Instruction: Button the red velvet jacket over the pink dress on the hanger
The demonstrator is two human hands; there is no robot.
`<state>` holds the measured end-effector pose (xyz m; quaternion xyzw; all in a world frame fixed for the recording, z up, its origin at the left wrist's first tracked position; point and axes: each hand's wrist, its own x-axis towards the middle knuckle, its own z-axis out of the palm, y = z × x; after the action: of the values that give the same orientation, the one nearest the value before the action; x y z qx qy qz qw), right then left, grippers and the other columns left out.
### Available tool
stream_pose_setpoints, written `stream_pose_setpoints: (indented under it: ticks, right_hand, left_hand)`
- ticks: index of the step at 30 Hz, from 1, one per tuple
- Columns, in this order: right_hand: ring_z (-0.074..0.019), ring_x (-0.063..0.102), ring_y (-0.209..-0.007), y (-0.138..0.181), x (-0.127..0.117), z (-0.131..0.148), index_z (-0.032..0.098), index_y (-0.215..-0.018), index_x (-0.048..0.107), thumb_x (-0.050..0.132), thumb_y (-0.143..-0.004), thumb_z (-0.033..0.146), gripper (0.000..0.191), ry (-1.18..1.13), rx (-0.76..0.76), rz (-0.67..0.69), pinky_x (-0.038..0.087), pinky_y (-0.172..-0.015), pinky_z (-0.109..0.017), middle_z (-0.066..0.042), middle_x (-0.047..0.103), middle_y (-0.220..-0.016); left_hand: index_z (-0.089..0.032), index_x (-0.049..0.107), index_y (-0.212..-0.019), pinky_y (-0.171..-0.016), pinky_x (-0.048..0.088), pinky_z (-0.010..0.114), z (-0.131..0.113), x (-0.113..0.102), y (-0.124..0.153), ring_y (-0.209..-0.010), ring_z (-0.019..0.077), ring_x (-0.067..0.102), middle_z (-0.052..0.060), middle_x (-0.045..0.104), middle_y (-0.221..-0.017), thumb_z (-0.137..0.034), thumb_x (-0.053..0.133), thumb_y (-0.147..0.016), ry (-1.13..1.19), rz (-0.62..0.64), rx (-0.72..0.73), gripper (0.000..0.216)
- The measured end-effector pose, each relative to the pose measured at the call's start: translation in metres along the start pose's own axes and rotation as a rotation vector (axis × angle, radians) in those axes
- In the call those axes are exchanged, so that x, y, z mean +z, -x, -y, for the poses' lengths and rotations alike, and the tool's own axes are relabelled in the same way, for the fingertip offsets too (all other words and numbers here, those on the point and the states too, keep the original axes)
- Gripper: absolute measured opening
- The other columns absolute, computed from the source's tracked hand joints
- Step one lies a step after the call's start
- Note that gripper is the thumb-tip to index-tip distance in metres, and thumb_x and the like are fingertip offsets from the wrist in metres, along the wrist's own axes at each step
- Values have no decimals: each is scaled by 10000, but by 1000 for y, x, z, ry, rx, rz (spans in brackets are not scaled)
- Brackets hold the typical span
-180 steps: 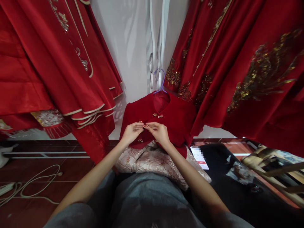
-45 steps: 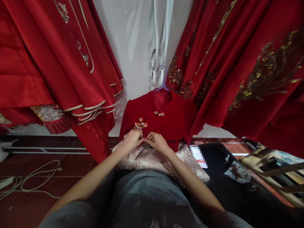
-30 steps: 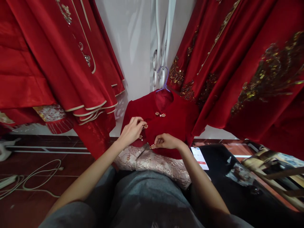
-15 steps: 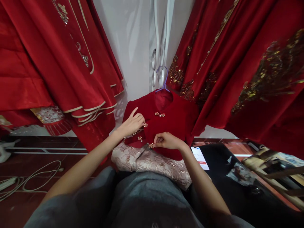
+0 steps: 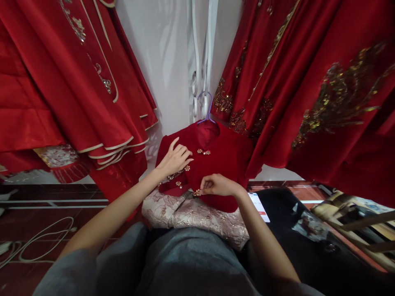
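A small red velvet jacket (image 5: 225, 158) hangs on a purple hanger (image 5: 206, 107) in front of me, over a pale gold brocade skirt (image 5: 197, 213). My left hand (image 5: 174, 158) lies flat and open on the jacket's left front, fingers spread beside a beaded brooch (image 5: 177, 174). My right hand (image 5: 217, 185) is closed in a pinch on the jacket's lower front edge, next to a gold clasp button (image 5: 196, 192). Another clasp (image 5: 203, 152) sits fastened at the collar.
Long red embroidered gowns hang at the left (image 5: 70, 82) and right (image 5: 308, 82). A white wall (image 5: 173, 61) and white ironwork are behind. A phone (image 5: 258, 205) lies on a black surface at the right. White cables (image 5: 46, 242) lie on the red floor tiles.
Both hands left the jacket's hem; the left rose to press flat on the chest, and the right shifted to pinch the lower front edge. The view shifted slightly.
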<state>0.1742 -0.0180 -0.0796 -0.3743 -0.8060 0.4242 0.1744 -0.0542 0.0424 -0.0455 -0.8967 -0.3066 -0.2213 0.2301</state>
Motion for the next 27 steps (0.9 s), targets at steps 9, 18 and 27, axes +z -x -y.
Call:
stream_pose_setpoints:
  ticks: [9, 18, 27]
  right_hand:
    - [-157, 686, -829, 16, -18, -6, 179, -968, 681, 656, -805, 388, 266, 21, -28, 48, 522, -769, -280, -43, 743, -908]
    - [-157, 675, -814, 19, -22, -8, 179, -977, 671, 637, -822, 363, 243, 25, 5, -23, 524, -764, -290, -39, 730, -869]
    - [-154, 671, -828, 17, -21, -8, 168, -955, 661, 635, -823, 357, 232, -5, -29, -109, 530, -798, -302, -50, 720, -876]
  left_hand:
    - [-164, 627, -1006, -1123, 168, 630, -23, 20, -49, -1042, 250, 501, 96, 564, -1056, -280, 507, -908, -26, -54, -18, 194]
    - [-162, 635, -973, -1115, 77, 701, -25, 22, -56, -1027, 254, 514, 89, 596, -1006, -222, 497, -889, -39, -50, -43, 173]
    - [-185, 628, -973, -1129, 16, 696, -26, 13, -55, -907, 199, 551, 34, 613, -854, -185, 380, -930, -73, -41, 99, 251]
